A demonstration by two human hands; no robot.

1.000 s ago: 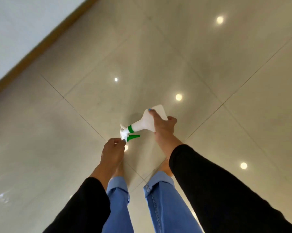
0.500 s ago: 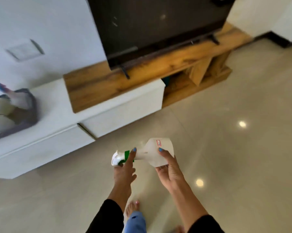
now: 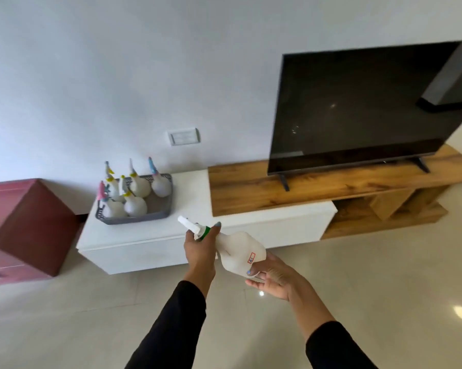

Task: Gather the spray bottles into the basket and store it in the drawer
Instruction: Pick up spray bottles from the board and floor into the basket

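Note:
I hold a white spray bottle [image 3: 236,249] with a green collar in both hands, lying nearly level in front of me. My left hand [image 3: 199,251] grips its neck and nozzle end. My right hand [image 3: 274,275] cups the fat base from below. A grey mesh basket [image 3: 159,206] stands on the white low cabinet [image 3: 198,190] ahead and to the left. Several white spray bottles [image 3: 134,190] with pink, blue and yellow heads stand upright inside it. The cabinet's white drawer front [image 3: 150,254] below is closed.
A dark red drawer unit [image 3: 24,230] stands on the floor at the left. A black TV [image 3: 357,107] rests on a wooden shelf [image 3: 317,187] to the right of the basket. A wall switch plate [image 3: 184,136] sits above the cabinet. Glossy tiled floor [image 3: 91,328] lies between me and the furniture.
My view has swung up from the floor to the cabinet and wall. The basket has come into full view. Both hands keep hold of the bottle and have raised it toward the cabinet.

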